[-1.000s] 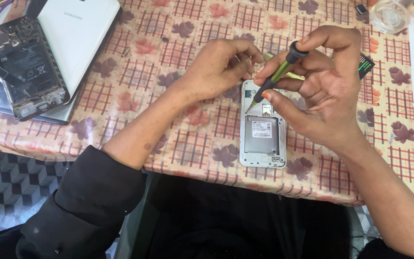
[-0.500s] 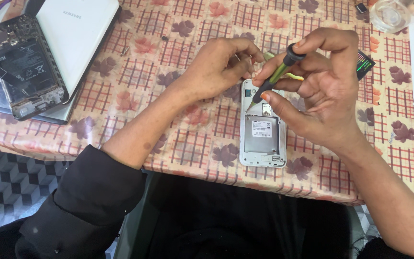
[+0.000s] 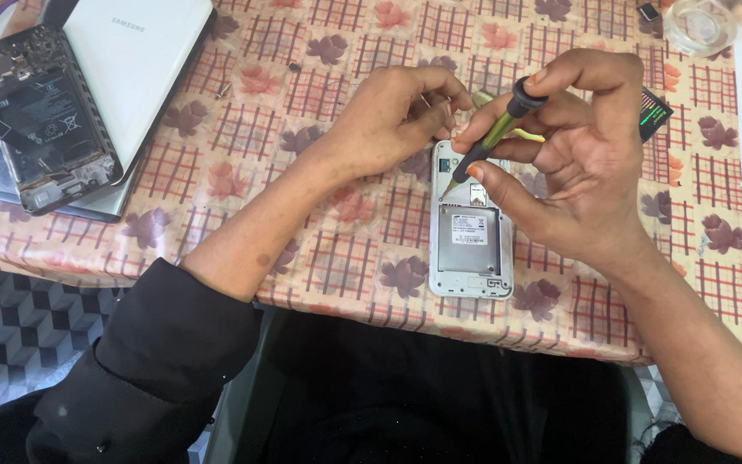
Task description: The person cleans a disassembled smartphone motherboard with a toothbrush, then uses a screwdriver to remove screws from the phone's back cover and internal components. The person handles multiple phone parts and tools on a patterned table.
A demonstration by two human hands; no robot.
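Since the earlier frames little has shifted: the right hand (image 3: pixel 586 163) has kept its grip and the screwdriver (image 3: pixel 491 142) has stayed tilted over the top of the phone, its tip barely moved. Nearest the person, past the black sleeves and dark lap, the white opened phone (image 3: pixel 471 232) lies face down on the bench (image 3: pixel 345 258), close to its near edge, back cover off, with a grey metal plate and a white label showing in its middle. The right hand's fingers (image 3: pixel 491 185) are pinching the green-and-black screwdriver, thumb and forefinger closed on its lower shaft while a forefinger tip rests on the black cap; the tip points down at the phone's upper left corner. The left hand (image 3: pixel 388 112) rests on the bench just beside the phone's top edge, its fingers (image 3: pixel 435 107) curled together and touching that edge; whether they hold something small I cannot tell. The bench is covered with a pinkish checked cloth printed with leaves. A small black card with green marks (image 3: pixel 656 110) lies just beyond the right hand. Farther off on the left, a dark phone with its back removed (image 3: pixel 40 116) lies on a white flat box (image 3: pixel 135 64). At the far right corner stands a clear container (image 3: pixel 702 24)
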